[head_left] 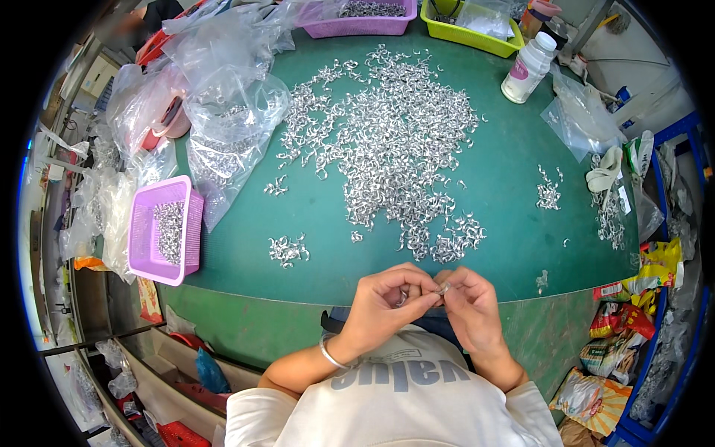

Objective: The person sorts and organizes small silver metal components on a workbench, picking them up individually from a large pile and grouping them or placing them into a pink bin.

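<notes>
While left hand (377, 307) and right hand (474, 307) pinch silvery metal (444, 288), its axis is unclear

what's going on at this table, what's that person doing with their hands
A person's left hand and right hand meet fingertip to fingertip at a small silvery piece, by the near edge of the green table. A large pile of curved silvery pieces is spread beyond them, and a purple basket on the left holds more.

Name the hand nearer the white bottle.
Right. The right hand is below and left of the bottle in view; the left hand is farther left.
</notes>
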Available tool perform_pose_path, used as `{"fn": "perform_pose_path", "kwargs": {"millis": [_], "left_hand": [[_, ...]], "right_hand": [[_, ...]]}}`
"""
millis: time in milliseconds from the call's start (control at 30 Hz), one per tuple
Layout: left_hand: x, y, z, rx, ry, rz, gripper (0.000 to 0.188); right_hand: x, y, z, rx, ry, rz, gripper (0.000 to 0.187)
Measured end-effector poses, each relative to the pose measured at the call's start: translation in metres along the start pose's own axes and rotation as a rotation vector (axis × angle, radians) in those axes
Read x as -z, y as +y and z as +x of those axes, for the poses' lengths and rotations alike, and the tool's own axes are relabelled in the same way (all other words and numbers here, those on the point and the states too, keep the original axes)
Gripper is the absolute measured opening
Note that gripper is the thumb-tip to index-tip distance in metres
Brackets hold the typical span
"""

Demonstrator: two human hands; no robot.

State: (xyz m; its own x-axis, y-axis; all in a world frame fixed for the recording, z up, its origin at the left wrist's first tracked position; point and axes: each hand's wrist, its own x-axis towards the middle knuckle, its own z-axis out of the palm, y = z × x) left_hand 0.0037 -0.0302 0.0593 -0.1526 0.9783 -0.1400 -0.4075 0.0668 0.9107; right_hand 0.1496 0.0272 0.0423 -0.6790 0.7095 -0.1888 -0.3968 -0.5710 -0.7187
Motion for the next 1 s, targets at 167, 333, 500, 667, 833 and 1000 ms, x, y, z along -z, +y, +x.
{"fn": "perform_pose_path", "kwargs": {"millis": [167, 333, 500, 667, 833, 1000], "left_hand": [[0.001, -0.001, -0.001, 0.013, -0.047, -0.047, 0.008], [0.010, 0.001, 0.009, 0.491, 0.005, -0.683, 0.012], [0.019, -0.017, 0.011, 0.519, 0.057, -0.838, 0.015], [0.018, -0.023, 0.012, 0.488, 0.015, -0.741, 0.015], [0.018, -0.030, 0.013, 0.462, 0.082, -0.642, 0.014], [0.020, -0.034, 0.013, 0.396, 0.099, -0.533, 0.022]], "right_hand": [[-0.002, 0.000, -0.001, 0.007, -0.020, 0.011, 0.006], [0.015, -0.001, 0.005, 0.015, 0.002, -0.318, 0.005], [0.058, -0.006, 0.027, 0.420, 0.479, -1.191, 0.012], [0.074, -0.008, 0.048, 0.551, 0.445, -1.666, 0.029], [0.063, 0.012, 0.047, 0.560, 0.249, -1.692, 0.025], [0.065, 0.009, 0.043, 0.601, 0.243, -1.548, 0.014]]}}
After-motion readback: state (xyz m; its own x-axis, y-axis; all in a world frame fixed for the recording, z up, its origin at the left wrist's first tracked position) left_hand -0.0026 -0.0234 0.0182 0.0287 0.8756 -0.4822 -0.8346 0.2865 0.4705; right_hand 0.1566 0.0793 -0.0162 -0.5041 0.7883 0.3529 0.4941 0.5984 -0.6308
